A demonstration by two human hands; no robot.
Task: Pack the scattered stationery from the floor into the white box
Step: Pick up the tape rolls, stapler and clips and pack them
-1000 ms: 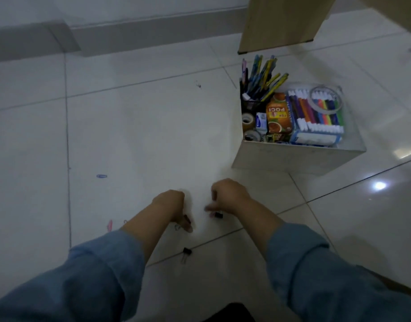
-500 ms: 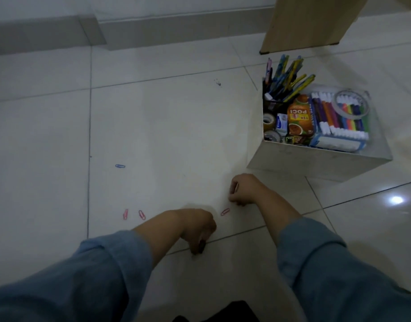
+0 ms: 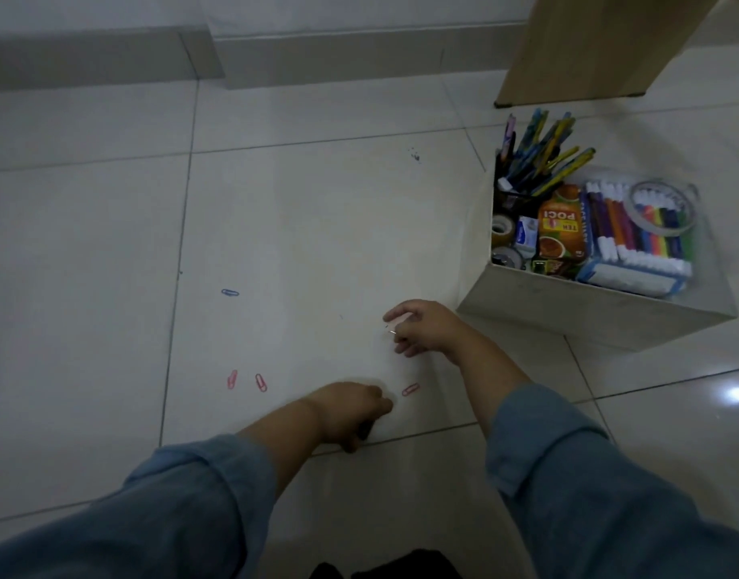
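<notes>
Four paper clips loose on the floor [image 3: 109, 286]: blue clip [image 3: 230, 292] well off to the left, two pink clips [image 3: 232, 379] side by side nearer, red clip [image 3: 410, 389] between the hands. Left hand [image 3: 353, 411] curled low on the tile, clamped on a small black clip [image 3: 365, 430] (mostly hidden under the fingers). Right hand [image 3: 424, 328] half curled just above the floor, tiny glint at the fingertips; holding or not, cannot tell. White box [image 3: 589, 315] close by on the right, packed with pens [image 3: 539, 148] and markers [image 3: 635, 227].
</notes>
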